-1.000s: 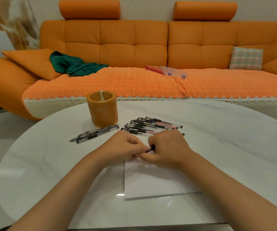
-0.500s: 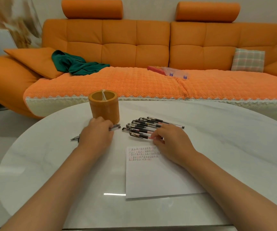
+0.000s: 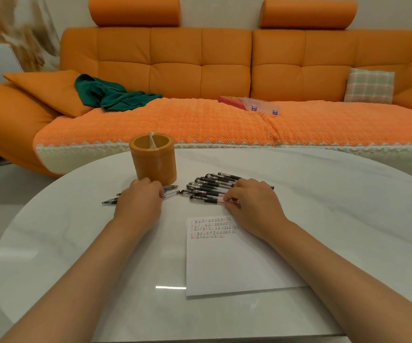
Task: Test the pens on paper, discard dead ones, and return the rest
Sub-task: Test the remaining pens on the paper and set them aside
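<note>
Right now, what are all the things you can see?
table: one, white marble, nearest
pen holder: one, orange, table's far side
left pens: few, dark, beside pen holder
right pens: about eight, mostly black, rowed right of holder
paper: one, white with scribbles, table front
sofa: one, orange, behind table
cloth: one, green, sofa left
pillow: one, orange, sofa left
cushion: one, plaid, sofa right
case: one, clear, sofa seat
left hand: one, covering left pens
right hand: one, pinching nearest right pen

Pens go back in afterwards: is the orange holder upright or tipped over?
Upright: the orange holder stands on its base on the table, open mouth facing up.
</note>
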Demonstrator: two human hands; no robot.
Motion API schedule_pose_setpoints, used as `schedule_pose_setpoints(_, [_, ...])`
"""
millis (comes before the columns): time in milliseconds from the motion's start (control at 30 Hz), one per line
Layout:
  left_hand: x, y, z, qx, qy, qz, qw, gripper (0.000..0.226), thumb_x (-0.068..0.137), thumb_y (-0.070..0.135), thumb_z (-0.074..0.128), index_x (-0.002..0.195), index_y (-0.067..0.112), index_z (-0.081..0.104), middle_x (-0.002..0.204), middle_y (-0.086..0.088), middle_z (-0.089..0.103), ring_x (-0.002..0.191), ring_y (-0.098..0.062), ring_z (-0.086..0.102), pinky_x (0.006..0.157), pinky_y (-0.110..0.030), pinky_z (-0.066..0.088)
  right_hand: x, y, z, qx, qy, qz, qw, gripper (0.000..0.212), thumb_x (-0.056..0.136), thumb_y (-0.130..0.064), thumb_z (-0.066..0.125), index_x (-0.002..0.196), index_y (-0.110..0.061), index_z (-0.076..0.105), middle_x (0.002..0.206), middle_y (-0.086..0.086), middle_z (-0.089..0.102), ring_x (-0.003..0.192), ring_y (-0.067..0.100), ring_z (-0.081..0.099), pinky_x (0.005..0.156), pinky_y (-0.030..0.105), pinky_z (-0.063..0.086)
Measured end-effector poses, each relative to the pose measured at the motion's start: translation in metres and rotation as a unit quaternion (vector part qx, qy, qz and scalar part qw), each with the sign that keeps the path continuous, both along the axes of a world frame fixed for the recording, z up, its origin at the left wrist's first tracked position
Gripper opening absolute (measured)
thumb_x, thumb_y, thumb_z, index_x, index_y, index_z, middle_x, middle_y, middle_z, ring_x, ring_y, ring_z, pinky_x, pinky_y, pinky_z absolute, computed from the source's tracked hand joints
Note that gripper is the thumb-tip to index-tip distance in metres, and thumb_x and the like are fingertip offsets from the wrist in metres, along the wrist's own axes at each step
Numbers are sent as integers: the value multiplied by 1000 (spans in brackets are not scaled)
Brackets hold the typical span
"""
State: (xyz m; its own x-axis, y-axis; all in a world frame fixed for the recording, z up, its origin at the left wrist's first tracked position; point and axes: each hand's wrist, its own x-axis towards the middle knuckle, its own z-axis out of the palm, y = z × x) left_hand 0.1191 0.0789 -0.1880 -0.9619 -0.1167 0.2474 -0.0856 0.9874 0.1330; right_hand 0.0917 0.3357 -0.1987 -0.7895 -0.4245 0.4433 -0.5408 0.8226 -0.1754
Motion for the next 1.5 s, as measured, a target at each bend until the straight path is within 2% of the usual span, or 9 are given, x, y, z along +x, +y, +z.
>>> schedule_pose_setpoints(233, [4, 9, 5, -8, -7, -39, 999, 24, 99, 12, 54, 117, 24, 65, 111, 1, 58, 98, -20, 57, 85, -36, 54, 4, -1, 4, -16, -17, 4, 1000, 19, 92, -34, 66, 109, -28, 70, 102, -6, 64, 94, 19, 58, 76, 31, 39])
schedule_pose_setpoints(433, [11, 41, 16, 52, 12, -171, 984, 21, 102, 20, 52, 118, 26, 63, 113, 6, 53, 104, -13, 53, 82, -29, 50, 17, -13, 13, -80, -31, 81, 993, 42, 93, -25, 64, 134, -28, 55, 124, -8, 56, 105, 12, 56, 80, 25, 44])
schedule_pose_setpoints(633, [24, 56, 17, 129, -3, -238, 963, 20, 100, 27, 56, 119, 26, 64, 105, 13, 49, 96, -5, 52, 79, -18, 43, 16, -13, 11, -64, -53, 94, 992, 20, 95, -20, 64, 113, -24, 72, 97, -7, 68, 92, 14, 60, 73, 27, 43])
schedule_pose_setpoints(900, [26, 41, 17, 137, -25, -158, 977, 22, 97, 33, 61, 119, 37, 64, 114, 15, 67, 101, -5, 58, 83, -25, 52, 14, 7, 15, -78, -58, 9, 995, 16, 94, -23, 63, 108, -24, 71, 104, -9, 69, 102, 15, 53, 84, 27, 37])
schedule_pose_setpoints(1067, [28, 52, 15, 201, -18, -187, 961, 27, 88, 30, 74, 113, 37, 66, 114, 13, 69, 105, -7, 62, 90, -35, 55, 23, -1, 14, 6, -3, 58, 998, 26, 92, -31, 58, 115, -25, 68, 102, -10, 70, 100, 17, 58, 87, 33, 40])
schedule_pose_setpoints(1133, [29, 54, 16, 229, -8, -204, 952, 26, 86, 26, 77, 107, 36, 65, 108, 13, 70, 102, -7, 64, 89, -36, 56, 26, -4, 16, 18, -20, 88, 996, 28, 95, -31, 55, 118, -25, 68, 98, -9, 71, 93, 16, 61, 78, 33, 44])
schedule_pose_setpoints(1200, [29, 54, 17, 250, -9, -201, 947, 27, 85, 27, 78, 105, 37, 63, 103, 14, 69, 98, -7, 64, 87, -35, 56, 28, -6, 19, 8, -52, 98, 994, 25, 99, -26, 53, 119, -24, 68, 97, -7, 67, 92, 17, 60, 70, 31, 45])
schedule_pose_setpoints(1400, [29, 50, 17, 275, -37, -169, 946, 6, 94, 33, 66, 98, 37, 67, 92, 18, 68, 86, -3, 63, 78, -27, 55, 26, 2, 21, -10, -97, 70, 993, 17, 99, -23, 54, 113, -24, 63, 110, -8, 60, 103, 15, 55, 81, 33, 48])
schedule_pose_setpoints(1500, [30, 55, 18, 284, -42, -182, 940, 18, 89, 25, 74, 94, 39, 65, 93, 18, 66, 85, -6, 62, 72, -20, 52, 28, 1, 19, -5, -107, 64, 992, 15, 95, -14, 54, 104, -26, 55, 103, -8, 59, 94, 17, 54, 77, 37, 49])
